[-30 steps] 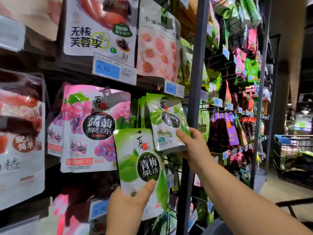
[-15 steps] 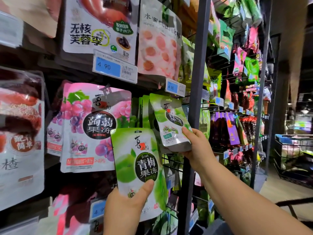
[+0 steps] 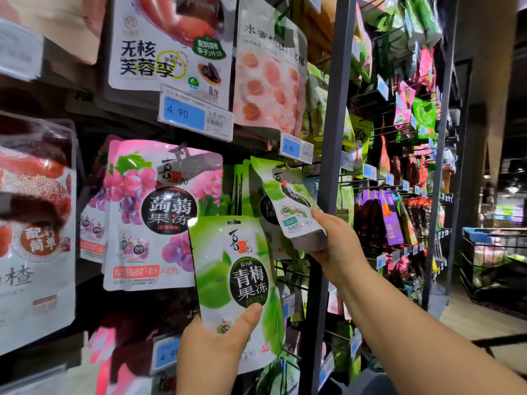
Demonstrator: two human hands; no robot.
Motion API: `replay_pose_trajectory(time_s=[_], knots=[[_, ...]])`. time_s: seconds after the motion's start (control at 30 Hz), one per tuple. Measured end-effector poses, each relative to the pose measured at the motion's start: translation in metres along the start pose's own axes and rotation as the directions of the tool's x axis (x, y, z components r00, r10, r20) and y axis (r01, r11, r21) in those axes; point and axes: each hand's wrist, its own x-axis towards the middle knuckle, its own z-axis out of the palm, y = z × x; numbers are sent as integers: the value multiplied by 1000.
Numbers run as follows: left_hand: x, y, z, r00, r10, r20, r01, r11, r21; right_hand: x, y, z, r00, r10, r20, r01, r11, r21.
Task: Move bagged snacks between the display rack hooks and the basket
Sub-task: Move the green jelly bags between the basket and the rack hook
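My left hand (image 3: pixel 211 352) grips the bottom of a green plum-jelly bag (image 3: pixel 233 277), held upright in front of the rack with the thumb across its front. My right hand (image 3: pixel 333 249) holds the lower end of a second green plum-jelly bag (image 3: pixel 288 201), tilted with its top toward the hook. More green bags (image 3: pixel 239 189) hang behind it on the same hook. A pink grape-jelly bag (image 3: pixel 159 215) hangs just left of them. The basket is out of view.
Above hang a white plum bag (image 3: pixel 171 47) and a peach-slice bag (image 3: pixel 271 75), with blue 4.90 price tags (image 3: pixel 194 115) under them. A grey rack upright (image 3: pixel 333 138) stands right beside my right hand. Further racks of snacks (image 3: pixel 399 166) line the aisle on the right.
My right hand has tipped its green bag more steeply, lifting the lower end outward and right. My left hand has held its bag almost still, drifting a little up and left.
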Motion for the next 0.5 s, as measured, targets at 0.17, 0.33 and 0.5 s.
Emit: replay_pose_trajectory(time_s=[0.17,0.33,0.5], knots=[[1,-3,-1,1000,-13,5,13,1000,-15,4,1,-5,1000,20,4,-20,999,31],[1,-3,0,1000,-14,10,14,1000,-10,14,5,1,1000,6,-13,-7,997,-77],[-1,-1,0,1000,6,11,-6,1000,-28,21,25,-4,999,30,-39,-34,992,-122]])
